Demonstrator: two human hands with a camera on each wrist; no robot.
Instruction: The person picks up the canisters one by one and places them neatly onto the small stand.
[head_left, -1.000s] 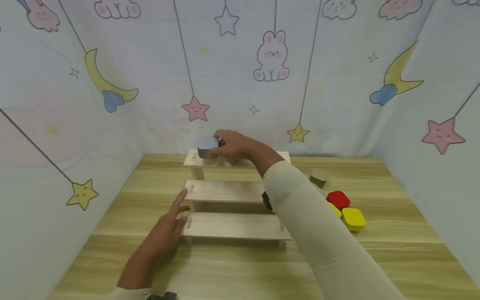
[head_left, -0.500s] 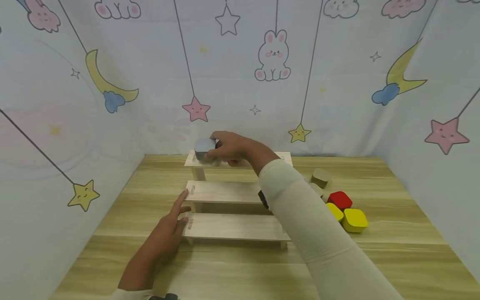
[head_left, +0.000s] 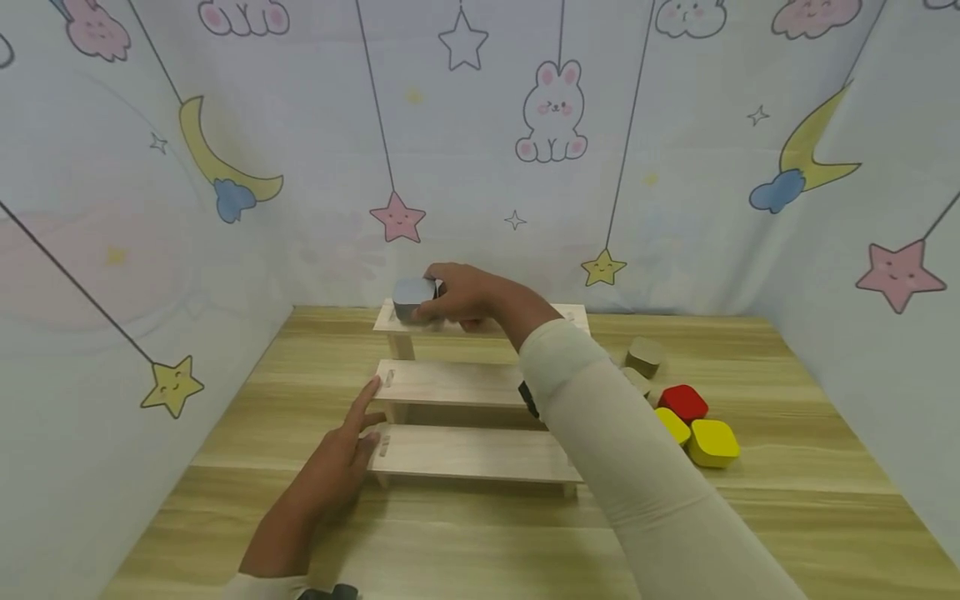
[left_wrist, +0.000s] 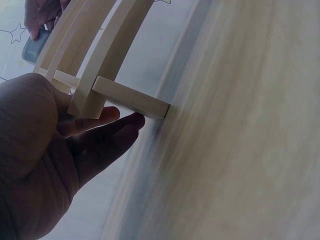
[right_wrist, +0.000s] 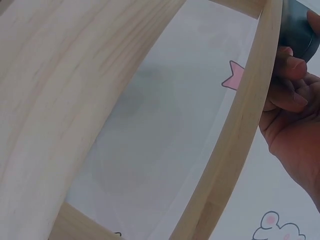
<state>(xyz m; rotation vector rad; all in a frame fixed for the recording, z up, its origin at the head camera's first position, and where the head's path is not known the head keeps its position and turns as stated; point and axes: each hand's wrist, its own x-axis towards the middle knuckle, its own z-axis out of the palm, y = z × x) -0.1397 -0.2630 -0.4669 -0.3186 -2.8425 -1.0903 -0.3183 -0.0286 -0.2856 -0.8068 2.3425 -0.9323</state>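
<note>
In the head view a three-tier pale wooden step shelf (head_left: 465, 452) stands on the table. My right hand (head_left: 474, 296) reaches over to its top tier and grips a grey rounded-square block (head_left: 414, 293) at that tier's left end. The right wrist view catches the dark side of the grey block (right_wrist: 296, 30) between fingers and thumb, beyond the top board. Lower down, my left hand (head_left: 333, 462) touches the shelf's left side with fairly straight, spread fingers. In the left wrist view that left hand (left_wrist: 40, 160) lies against the ends of the boards.
Right of the shelf lie a red block (head_left: 683, 402), a yellow block (head_left: 713, 442), a second yellow block (head_left: 672, 425) partly behind my sleeve, and an olive-beige block (head_left: 643, 356). Another beige block (head_left: 636, 380) is mostly hidden. Cartoon-printed cloth walls (head_left: 480, 167) enclose the table.
The grey block has moved slightly left along the top tier and a little lower, with my right hand on it. My left hand stays at the shelf's side. The head view has shifted slightly.
</note>
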